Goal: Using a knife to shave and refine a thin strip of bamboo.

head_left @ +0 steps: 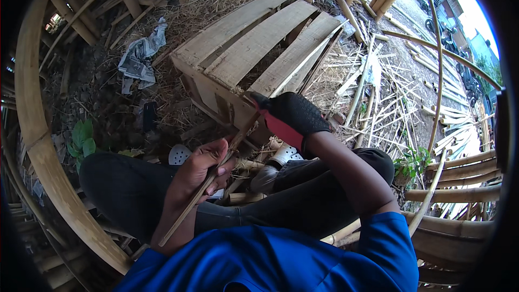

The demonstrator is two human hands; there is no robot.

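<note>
Gripping a thin bamboo strip [208,184] over the lap, the bare left hand [203,170] closed around it; the gloved right hand [289,116] clasped its upper end beside a wooden crate [254,43].

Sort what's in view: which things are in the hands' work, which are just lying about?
In hand:
- bamboo strip, held by bare left hand
- gloved right hand at the strip's upper end

Lying about:
- wooden crate
- crumpled newspaper
- loose bamboo slivers
- bent bamboo hoop

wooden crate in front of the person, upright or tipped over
Tipped. The wooden crate leans on the straw, its slatted face tilted upward and one corner low beside the gloved right hand.
</note>
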